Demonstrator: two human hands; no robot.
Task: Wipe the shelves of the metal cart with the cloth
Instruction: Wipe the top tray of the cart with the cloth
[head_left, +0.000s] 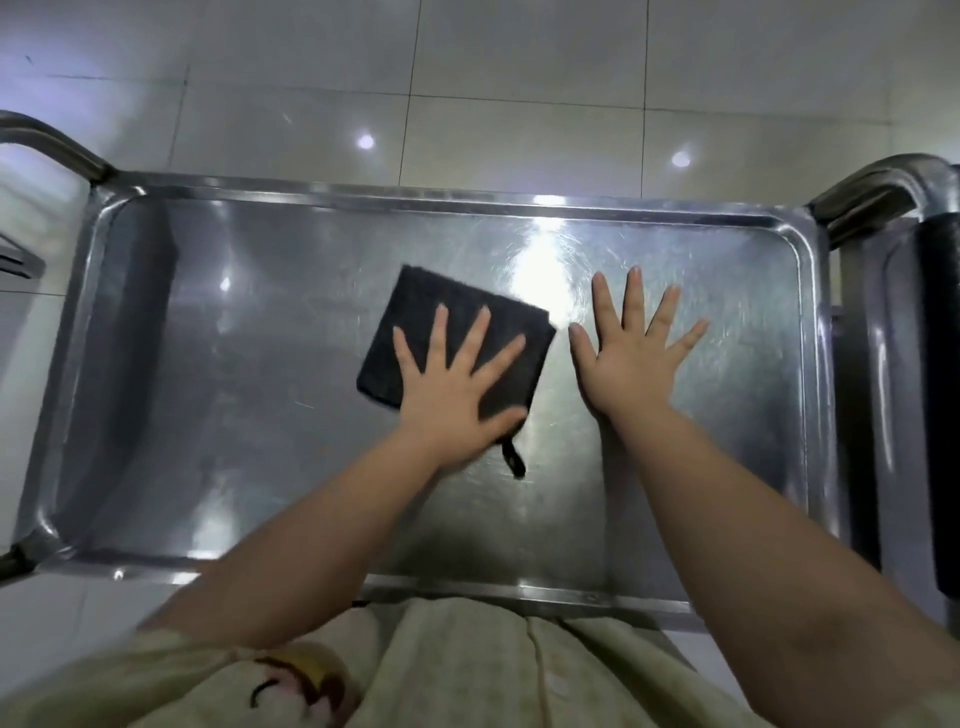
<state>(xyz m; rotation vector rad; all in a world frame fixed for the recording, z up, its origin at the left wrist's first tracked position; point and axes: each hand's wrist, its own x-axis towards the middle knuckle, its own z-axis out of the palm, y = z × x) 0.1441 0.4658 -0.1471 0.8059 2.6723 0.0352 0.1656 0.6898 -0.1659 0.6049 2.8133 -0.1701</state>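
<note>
The metal cart's top shelf is a shiny steel tray with a raised rim, filling the middle of the view. A dark folded cloth with a small hanging loop lies flat near the shelf's centre. My left hand presses flat on the cloth's near right part, fingers spread over it. Just right of the cloth, my right hand rests palm down on the bare steel with its fingers apart and nothing in it.
The cart's tubular handles rise at the left end and the right end. A dark padded upright stands at the far right. Glossy pale floor tiles surround the cart. My light-coloured clothing fills the bottom.
</note>
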